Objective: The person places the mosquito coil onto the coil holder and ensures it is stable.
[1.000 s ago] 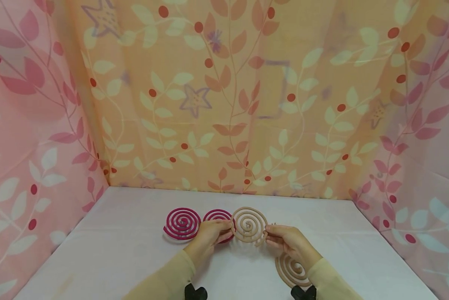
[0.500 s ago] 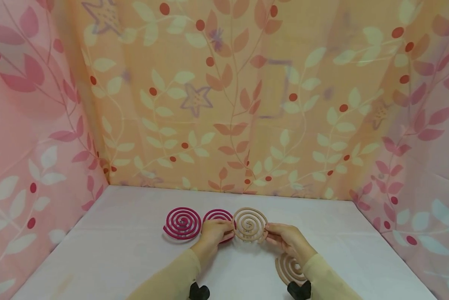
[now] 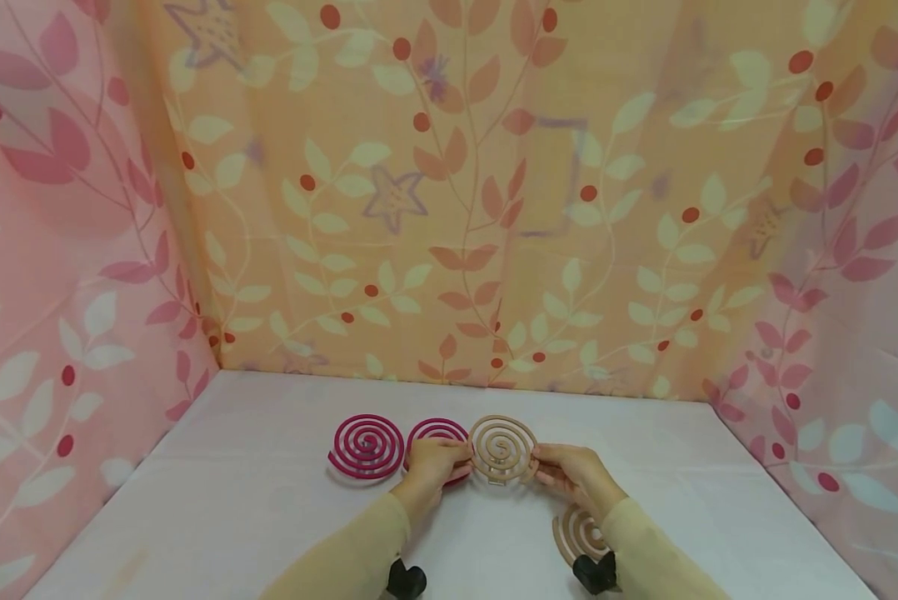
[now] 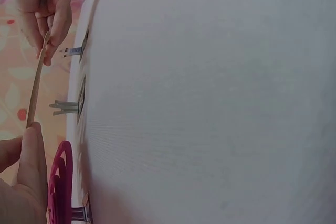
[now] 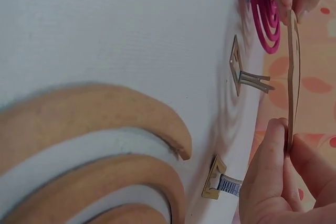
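A tan mosquito coil stands on edge between my two hands. My left hand pinches its left rim and my right hand pinches the right rim. In the right wrist view the coil shows edge-on, apart from a metal coil stand on the table. A magenta mosquito coil is partly hidden behind my left hand; in the left wrist view it stands upright at a metal stand. Further left is another upright magenta coil.
A second tan coil lies flat on the white table, partly under my right forearm. Another metal stand sits near my right hand. Patterned cloth hangs behind and at both sides.
Both hands and the tan coil have shifted slightly, with the coil a little further right. The metal stand below it shows more clearly. The magenta coils stay put.
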Motion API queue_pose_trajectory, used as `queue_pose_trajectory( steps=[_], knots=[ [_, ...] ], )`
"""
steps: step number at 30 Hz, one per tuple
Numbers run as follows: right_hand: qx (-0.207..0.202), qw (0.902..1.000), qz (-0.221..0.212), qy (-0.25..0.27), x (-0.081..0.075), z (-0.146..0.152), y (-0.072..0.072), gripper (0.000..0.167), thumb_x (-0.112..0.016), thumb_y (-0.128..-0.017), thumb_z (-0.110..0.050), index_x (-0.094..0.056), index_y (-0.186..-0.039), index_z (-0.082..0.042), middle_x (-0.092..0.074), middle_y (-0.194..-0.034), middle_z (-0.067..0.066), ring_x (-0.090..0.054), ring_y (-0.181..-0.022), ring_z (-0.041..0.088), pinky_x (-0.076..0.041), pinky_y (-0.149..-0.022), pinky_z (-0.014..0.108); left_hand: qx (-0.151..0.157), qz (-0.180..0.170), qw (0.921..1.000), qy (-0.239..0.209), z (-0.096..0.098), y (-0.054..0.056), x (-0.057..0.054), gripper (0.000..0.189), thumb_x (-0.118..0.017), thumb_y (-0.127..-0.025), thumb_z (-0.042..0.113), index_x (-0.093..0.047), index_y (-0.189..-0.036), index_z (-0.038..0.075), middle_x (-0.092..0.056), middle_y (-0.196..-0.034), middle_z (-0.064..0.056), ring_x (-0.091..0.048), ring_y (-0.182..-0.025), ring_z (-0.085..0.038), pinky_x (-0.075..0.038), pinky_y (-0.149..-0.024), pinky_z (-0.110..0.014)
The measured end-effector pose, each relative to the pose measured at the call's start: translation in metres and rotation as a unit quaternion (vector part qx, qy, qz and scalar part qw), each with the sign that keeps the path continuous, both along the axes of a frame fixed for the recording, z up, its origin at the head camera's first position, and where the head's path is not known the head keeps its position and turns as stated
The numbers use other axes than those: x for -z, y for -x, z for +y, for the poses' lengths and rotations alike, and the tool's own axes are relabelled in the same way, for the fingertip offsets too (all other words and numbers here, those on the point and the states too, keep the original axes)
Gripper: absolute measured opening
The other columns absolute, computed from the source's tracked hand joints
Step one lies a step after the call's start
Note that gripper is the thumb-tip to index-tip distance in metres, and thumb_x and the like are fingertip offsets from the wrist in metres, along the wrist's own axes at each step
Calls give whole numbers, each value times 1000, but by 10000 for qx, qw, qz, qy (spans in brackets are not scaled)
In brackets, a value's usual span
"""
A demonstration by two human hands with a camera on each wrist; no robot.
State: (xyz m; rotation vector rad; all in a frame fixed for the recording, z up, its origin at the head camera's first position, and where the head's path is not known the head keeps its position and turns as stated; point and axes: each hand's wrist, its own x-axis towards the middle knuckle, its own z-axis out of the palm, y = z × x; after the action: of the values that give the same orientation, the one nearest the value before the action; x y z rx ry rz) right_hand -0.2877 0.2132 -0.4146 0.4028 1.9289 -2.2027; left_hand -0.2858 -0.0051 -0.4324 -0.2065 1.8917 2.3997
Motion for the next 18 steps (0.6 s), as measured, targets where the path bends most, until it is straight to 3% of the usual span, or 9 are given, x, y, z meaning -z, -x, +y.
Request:
queue_pose_trajectory(
  steps=[8,18],
  knots=[
    [84,9996,-17,-260,3,-1,2,37,-67,-89,4,-56,-123,17,-72,-70,3,-70,-64,10,-61,-63,20,-2,1,9997,260,3,0,2,19,-65,-83,-11,-65,-100,-19,-66,-68,-3,-63,-59,-8,-63,-63,-28],
    [167,9982,61,-571,5,-2,6,38,-68,-89,1,-58,-121,18,-72,-70,2,-69,-64,9,-61,-63,21,-55,97,9997,235,5,2,2,19,-65,-83,-11,-66,-100,-20,-67,-68,-4,-60,-56,-6,-62,-61,-26]
  ],
)
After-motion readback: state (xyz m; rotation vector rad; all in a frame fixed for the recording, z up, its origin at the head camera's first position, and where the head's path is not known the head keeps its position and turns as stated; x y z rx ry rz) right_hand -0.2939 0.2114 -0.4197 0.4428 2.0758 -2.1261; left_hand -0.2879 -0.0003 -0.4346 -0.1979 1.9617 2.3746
